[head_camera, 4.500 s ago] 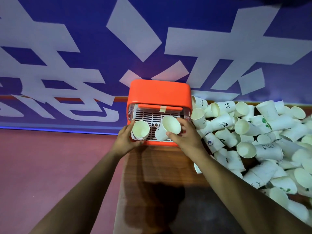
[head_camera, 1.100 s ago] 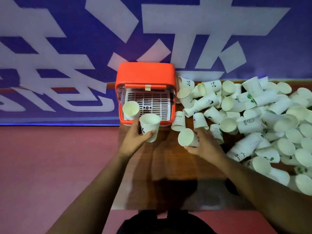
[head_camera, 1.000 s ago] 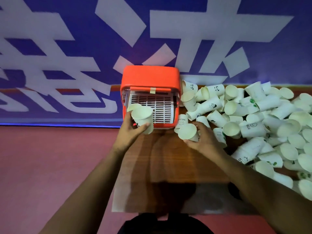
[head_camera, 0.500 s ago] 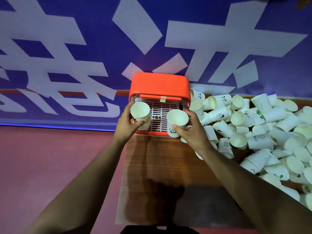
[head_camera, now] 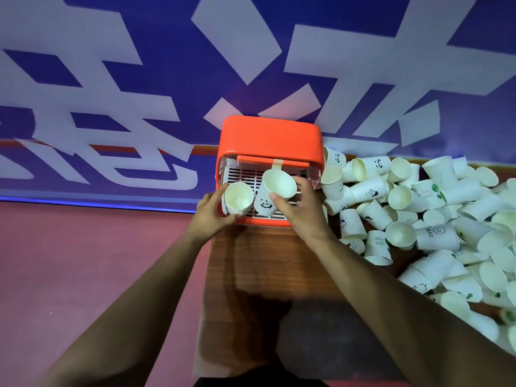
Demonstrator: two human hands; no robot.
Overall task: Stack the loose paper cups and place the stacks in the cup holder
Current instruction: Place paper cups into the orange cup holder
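Note:
An orange cup holder (head_camera: 269, 136) with a white slatted tray stands at the table's far left end. My left hand (head_camera: 210, 212) grips a stack of white paper cups (head_camera: 238, 198) standing at the tray's left side, mouth up. My right hand (head_camera: 300, 209) holds a single panda-print cup (head_camera: 272, 192), tilted, over the tray just right of the stack. A big pile of loose cups (head_camera: 435, 219) lies on the table to the right.
The wooden table (head_camera: 259, 275) runs toward me below the holder. A blue wall banner with white characters (head_camera: 251, 65) rises right behind the holder. Red floor (head_camera: 83, 275) lies to the left of the table.
My right hand has brought the panda cup left, closer to the stack in my left hand. The left hand still grips the stack at the tray's left side.

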